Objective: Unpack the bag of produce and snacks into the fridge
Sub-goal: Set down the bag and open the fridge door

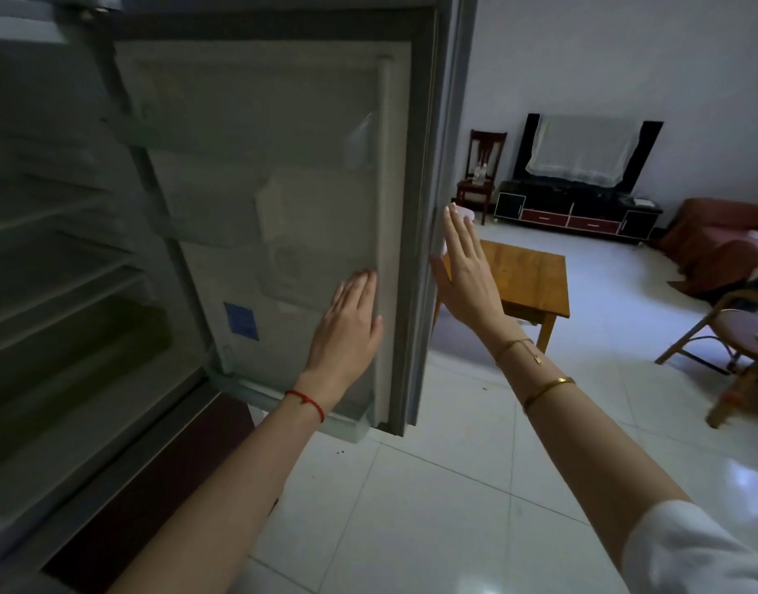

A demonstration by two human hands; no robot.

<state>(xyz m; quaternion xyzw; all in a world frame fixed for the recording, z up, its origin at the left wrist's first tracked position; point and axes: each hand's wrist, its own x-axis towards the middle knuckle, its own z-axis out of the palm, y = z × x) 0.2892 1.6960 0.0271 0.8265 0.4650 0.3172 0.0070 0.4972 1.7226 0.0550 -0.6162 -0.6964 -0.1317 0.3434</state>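
White-tiled floor (454,486) fills lower right of frame; living area behind at upper right w/ TV unit (578,212), wooden table (527,272), cane chair (737,332) at right edge.

Fridge (60,250) occupies left half, interior dim, wire shelves visible, contents not discernible. Fridge door (274,199) stands open at frame centre, inner liner facing camera, door racks appear bare.

Bag of produce/snacks: not in view. Location cannot be stated.

Left hand (347,332), red cord at wrist: fingers extended, palm flat against inner face of door near its free edge. Holding nothing.

Right hand (467,272), gold bracelets at wrist: fingers extended, flat, at outer edge of door; thumb touching or just beside the edge, cannot tell which. Holding nothing.

Assessment: door is rigid, prob. moderately heavy, swings on hinge at left. Smooth liner gives poor purchase for a flat palm; best hold is the free vertical edge, fingers wrapped round it. Gasket strip is soft, avoid pulling on it. Unpacking status undeterminable.
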